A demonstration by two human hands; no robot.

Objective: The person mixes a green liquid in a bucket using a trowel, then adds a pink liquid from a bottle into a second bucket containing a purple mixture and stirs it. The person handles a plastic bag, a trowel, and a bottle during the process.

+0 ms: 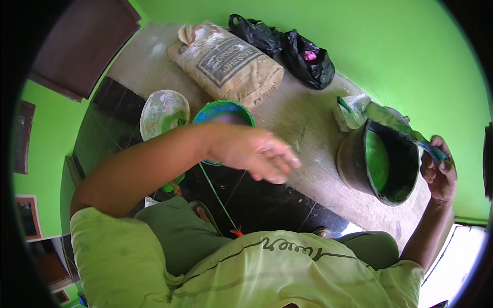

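Observation:
My left hand [257,154] is over the middle of the floor with nothing in it. Its fingers are loosely bent and apart, a little smeared by motion. On the right, my right hand [440,172] grips the teal end of a long, flat, green-smeared thing [393,120], whose kind I cannot make out. It reaches leftward over the rim of a dark bucket [354,159]. Bright green paint [377,160] shows inside that bucket. Behind my left forearm stands a green-rimmed tub [226,106], partly hidden, beside a pale, paint-stained bowl [162,110].
A large paper sack [233,64] lies beyond the tub. Black plastic bags [308,61] lean by the green wall [390,46]. A pale, paint-marked packet [349,115] is behind the bucket. A thin cord [218,195] runs across the dark tiles [272,197] to a red piece [237,232].

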